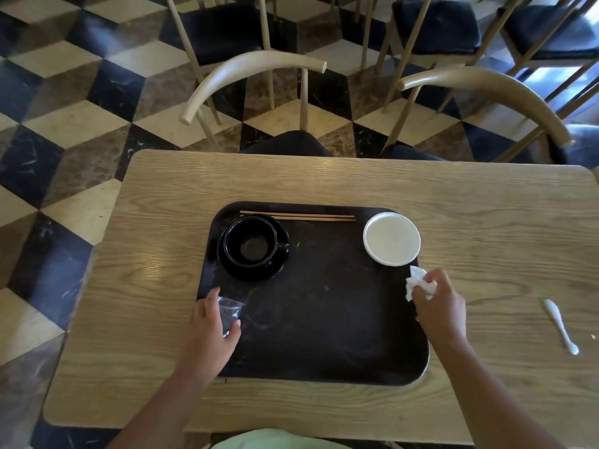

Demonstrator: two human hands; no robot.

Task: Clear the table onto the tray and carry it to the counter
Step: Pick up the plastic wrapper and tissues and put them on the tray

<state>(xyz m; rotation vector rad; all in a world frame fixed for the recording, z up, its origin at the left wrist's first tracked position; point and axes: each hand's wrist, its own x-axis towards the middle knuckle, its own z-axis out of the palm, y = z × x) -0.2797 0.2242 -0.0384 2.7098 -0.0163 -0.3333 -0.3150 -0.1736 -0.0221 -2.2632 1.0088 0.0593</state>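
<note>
A dark tray [324,319] lies on the wooden table [486,222]. On it stand a black cup [251,243] on a black saucer [259,273] at the back left, two wooden chopsticks [298,216] along the far rim, and a white dish [391,238] at the back right. My left hand [210,332] holds a small clear glass [230,314] over the tray's left edge. My right hand [440,303] grips a crumpled white napkin [418,283] at the tray's right edge, just in front of the white dish.
A white plastic spoon [560,325] lies on the table to the right of the tray. Two wooden chairs [252,69] [486,89] with dark seats stand tucked at the far side. The floor is patterned tile.
</note>
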